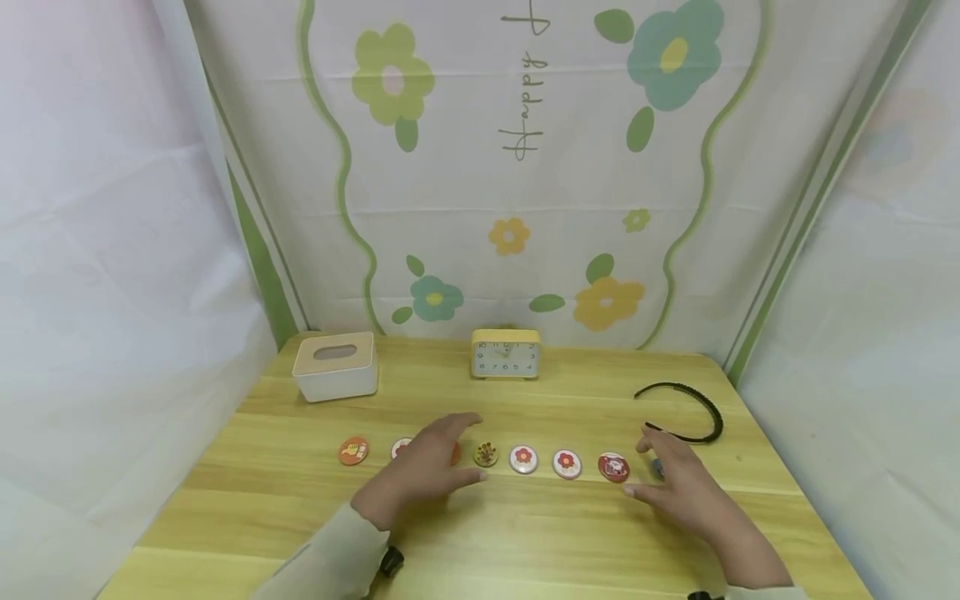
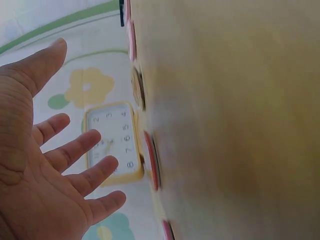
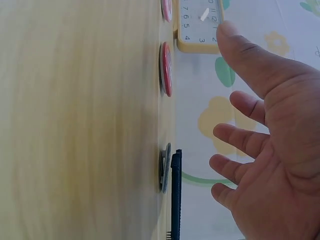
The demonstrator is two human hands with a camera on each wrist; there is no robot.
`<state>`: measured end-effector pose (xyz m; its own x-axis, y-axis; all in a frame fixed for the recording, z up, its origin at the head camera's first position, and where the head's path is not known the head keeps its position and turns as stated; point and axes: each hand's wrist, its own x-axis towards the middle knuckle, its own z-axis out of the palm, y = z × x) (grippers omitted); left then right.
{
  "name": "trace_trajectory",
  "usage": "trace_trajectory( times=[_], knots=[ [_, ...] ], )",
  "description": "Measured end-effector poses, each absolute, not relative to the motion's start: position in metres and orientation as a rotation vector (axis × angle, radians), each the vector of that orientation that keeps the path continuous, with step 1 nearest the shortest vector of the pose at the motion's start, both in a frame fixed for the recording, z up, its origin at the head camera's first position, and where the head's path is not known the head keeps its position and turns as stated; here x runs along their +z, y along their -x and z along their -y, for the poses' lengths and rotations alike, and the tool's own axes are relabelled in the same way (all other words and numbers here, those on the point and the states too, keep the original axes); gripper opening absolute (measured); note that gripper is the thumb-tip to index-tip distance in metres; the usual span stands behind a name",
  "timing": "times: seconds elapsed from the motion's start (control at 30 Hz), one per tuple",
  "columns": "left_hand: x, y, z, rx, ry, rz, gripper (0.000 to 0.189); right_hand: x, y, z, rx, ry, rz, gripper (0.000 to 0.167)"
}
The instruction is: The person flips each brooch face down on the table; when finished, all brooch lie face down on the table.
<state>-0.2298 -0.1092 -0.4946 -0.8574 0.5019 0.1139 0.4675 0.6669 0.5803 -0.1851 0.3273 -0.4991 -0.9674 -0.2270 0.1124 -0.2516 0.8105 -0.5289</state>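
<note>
Several round pin badges lie in a row on a wooden table. At the left end is an orange thumbs-up badge (image 1: 353, 451). My left hand (image 1: 422, 468) hovers over the row, fingers spread and empty, partly covering a white badge (image 1: 401, 447) and an orange-red badge (image 1: 455, 453). To its right follow a yellow patterned badge (image 1: 485, 454) and two white badges with red flowers, one nearer the middle (image 1: 523, 459). My right hand (image 1: 684, 485), also empty with fingers apart, is above the table beside a red badge (image 1: 613, 467). It partly hides a grey-blue badge (image 3: 165, 168).
A yellow alarm clock (image 1: 506, 354) stands at the back middle of the table (image 1: 562, 550). A white tissue box (image 1: 336, 367) with a wooden-looking lid sits at the back left. Behind my right hand lies a black headband (image 1: 708, 408). Flowered fabric (image 1: 450, 183) hangs behind the table.
</note>
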Motion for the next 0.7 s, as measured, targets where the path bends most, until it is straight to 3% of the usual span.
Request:
trace_trajectory(
  times=[0.7],
  knots=[
    [-0.505, 0.237, 0.050, 0.887, -0.900, -2.745, 0.080, -0.501, 0.181, -0.335, 0.845, -0.398, 2.966, 0.055]
  ],
)
